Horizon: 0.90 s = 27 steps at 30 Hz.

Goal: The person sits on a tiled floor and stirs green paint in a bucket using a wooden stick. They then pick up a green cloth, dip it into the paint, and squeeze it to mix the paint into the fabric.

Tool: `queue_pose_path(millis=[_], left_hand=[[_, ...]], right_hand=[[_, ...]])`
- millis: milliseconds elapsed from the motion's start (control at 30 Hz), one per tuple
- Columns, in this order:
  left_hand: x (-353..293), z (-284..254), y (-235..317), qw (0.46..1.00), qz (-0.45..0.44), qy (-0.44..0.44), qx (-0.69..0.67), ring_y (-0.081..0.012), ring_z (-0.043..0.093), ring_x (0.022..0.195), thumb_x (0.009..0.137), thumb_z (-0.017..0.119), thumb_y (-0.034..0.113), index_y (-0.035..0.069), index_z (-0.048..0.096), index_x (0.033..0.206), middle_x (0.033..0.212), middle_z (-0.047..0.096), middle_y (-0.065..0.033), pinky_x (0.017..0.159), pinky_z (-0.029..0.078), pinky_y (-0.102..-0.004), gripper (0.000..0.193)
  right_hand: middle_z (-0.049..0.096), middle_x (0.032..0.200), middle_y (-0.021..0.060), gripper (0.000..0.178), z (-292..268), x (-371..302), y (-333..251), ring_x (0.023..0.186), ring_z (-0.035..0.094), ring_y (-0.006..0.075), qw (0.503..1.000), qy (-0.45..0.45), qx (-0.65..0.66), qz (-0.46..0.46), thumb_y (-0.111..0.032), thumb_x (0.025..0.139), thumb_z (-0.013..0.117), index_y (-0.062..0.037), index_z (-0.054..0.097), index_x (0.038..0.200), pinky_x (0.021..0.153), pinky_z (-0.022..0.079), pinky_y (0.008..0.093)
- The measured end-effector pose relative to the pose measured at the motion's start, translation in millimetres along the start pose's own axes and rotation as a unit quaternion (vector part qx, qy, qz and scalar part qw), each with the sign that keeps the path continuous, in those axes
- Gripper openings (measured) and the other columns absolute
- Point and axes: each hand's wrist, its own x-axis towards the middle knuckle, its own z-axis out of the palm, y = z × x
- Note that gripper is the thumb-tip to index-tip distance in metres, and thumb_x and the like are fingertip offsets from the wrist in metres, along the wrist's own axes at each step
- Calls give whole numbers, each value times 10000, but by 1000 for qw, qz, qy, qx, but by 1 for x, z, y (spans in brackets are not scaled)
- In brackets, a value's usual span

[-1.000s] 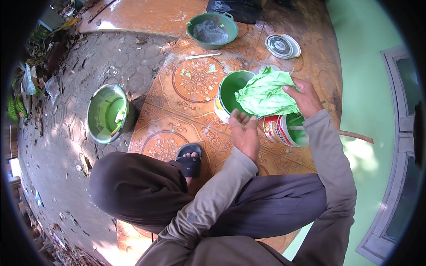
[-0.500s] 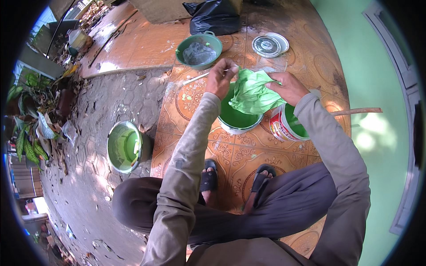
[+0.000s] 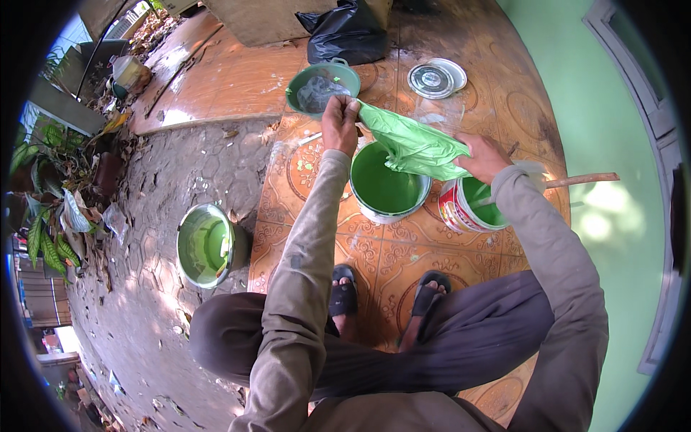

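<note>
Between my two hands a thin, wrinkled green sheet (image 3: 414,140) is stretched; it looks coated with wet paint, and I cannot tell whether it is cloth or plastic. My left hand (image 3: 340,126) pinches its upper left corner. At the other end my right hand (image 3: 484,156) is closed on the lower right part. Below the sheet stands a bucket (image 3: 385,216) holding green paint, its far right rim covered by the sheet. Under my right hand and forearm is a red and white paint pail (image 3: 451,207), also with green paint inside, partly hidden by my sleeve.
A wooden stick (image 3: 586,180) juts out right of the pail, towards the green wall (image 3: 612,273). Farther off are a green basin (image 3: 302,79) with clear plastic inside, round lids (image 3: 432,79) and a black bag (image 3: 353,36). Left stands another paint-smeared bucket (image 3: 191,248).
My hands have moved apart, my left hand to the left and my right hand slightly down and right. The bunched green sheet is now spread out, uncovering more of the bucket's paint.
</note>
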Motion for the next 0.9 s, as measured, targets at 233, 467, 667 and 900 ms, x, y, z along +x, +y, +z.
queue_pose_path(millis=[233, 467, 667, 900], left_hand=[[-16, 22, 16, 985, -8, -78, -151, -79, 497, 601, 964, 535, 141, 54, 487, 952, 753, 528, 0, 502, 440, -219, 100], [-29, 35, 24, 980, -12, -120, -158, -81, 492, 631, 954, 543, 118, 60, 493, 958, 771, 524, 5, 526, 425, -216, 77], [-30, 45, 38, 976, 10, -165, -142, -72, 497, 651, 948, 562, 128, 52, 506, 955, 788, 537, 8, 551, 433, -211, 95], [-32, 38, 47, 962, -36, -227, -147, -71, 556, 783, 904, 649, 158, 12, 577, 1013, 880, 620, -3, 701, 459, -209, 196]], right_hand=[[658, 866, 184, 330, -4, -5, 4, 831, 630, 347, 998, -56, -29, -4, -288, 778, 684, -42, 641, 993, 766, 459, 417], [665, 885, 187, 483, -7, -5, -14, 854, 633, 355, 988, -124, -78, 41, -477, 815, 640, -41, 652, 1023, 784, 461, 442], [660, 905, 150, 452, 0, 13, -51, 839, 628, 340, 994, 69, 6, -85, -480, 824, 633, -61, 656, 990, 754, 485, 424], [633, 867, 132, 211, 3, 23, -60, 800, 609, 347, 972, 154, 0, -178, -274, 895, 585, -66, 616, 909, 674, 478, 428]])
